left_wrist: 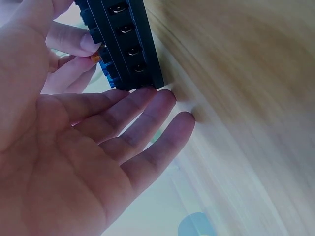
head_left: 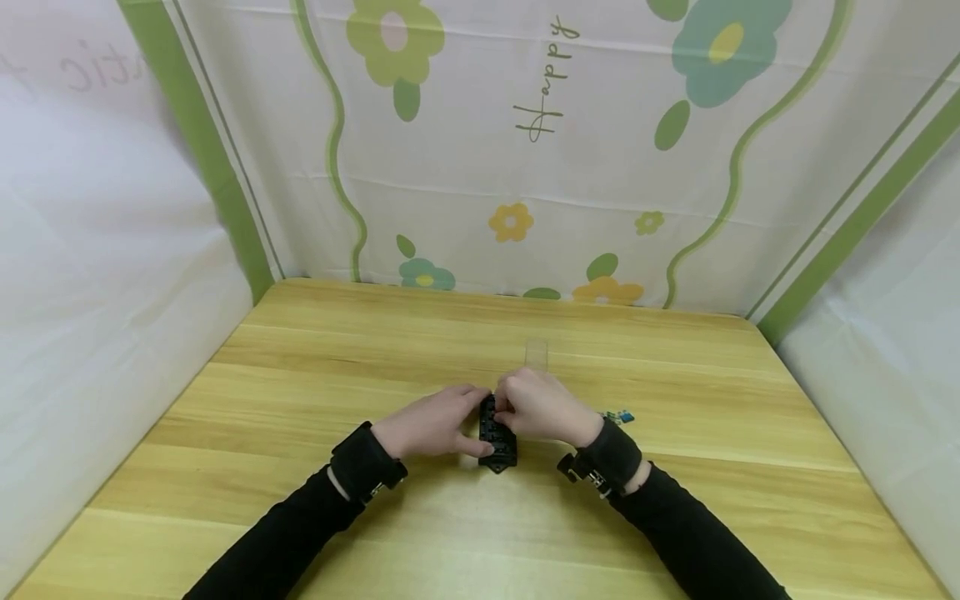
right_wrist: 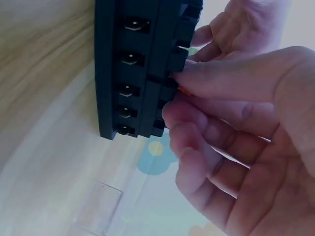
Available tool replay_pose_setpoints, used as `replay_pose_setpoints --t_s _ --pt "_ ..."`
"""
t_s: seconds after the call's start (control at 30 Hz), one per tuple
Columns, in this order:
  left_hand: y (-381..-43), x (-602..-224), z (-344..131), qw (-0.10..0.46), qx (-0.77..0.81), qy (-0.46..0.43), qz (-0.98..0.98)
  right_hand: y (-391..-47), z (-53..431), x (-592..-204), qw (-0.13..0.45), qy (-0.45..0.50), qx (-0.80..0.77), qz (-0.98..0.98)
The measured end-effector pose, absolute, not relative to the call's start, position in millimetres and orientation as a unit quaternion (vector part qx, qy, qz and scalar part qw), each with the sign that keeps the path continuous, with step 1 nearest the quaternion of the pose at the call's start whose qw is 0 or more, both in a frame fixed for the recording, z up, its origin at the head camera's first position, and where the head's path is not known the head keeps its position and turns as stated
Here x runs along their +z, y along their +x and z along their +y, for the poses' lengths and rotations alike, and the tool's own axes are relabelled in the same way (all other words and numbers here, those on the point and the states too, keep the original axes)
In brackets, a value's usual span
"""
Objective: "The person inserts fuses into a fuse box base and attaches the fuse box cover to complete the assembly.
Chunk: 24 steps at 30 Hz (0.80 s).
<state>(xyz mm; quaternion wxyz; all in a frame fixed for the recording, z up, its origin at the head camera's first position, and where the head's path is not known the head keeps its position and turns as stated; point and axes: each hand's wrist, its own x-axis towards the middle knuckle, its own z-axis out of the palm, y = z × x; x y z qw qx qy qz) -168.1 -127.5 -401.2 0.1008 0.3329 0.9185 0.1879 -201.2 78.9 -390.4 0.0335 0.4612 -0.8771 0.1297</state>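
Two hands meet at a black terminal block (head_left: 498,435), which sits between them on the wood-grain surface (head_left: 450,542). The left hand (head_left: 435,422) spans and holds the block, thumb at its near end, fingertips against its far end. The right hand (head_left: 543,406) pinches a small orange piece (right_wrist: 184,91) against the block, beside its row of metal tabs (right_wrist: 126,90). A clear plastic plate (head_left: 536,353) lies just beyond the right hand; small blue and green pieces (head_left: 621,416) lie beside that wrist.

The left fingers (left_wrist: 160,150) extend nearly straight, thumb (head_left: 474,447) apart, while the right fingers (right_wrist: 189,172) curl in a pinch.
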Motion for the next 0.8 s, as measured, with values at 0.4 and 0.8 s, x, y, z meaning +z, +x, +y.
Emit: replay_pose_setpoints --t_s 0.4,0.8 --pt "-169.2 -405.6 -127.3 0.103 0.179 0.326 0.923 -197.2 76.2 -386.1 0.044 0.456 0.106 -0.882" --pt "-169.6 -405.1 -127.3 0.105 0.181 0.325 0.922 -198.3 77.2 -386.7 0.032 0.445 0.121 -0.887"
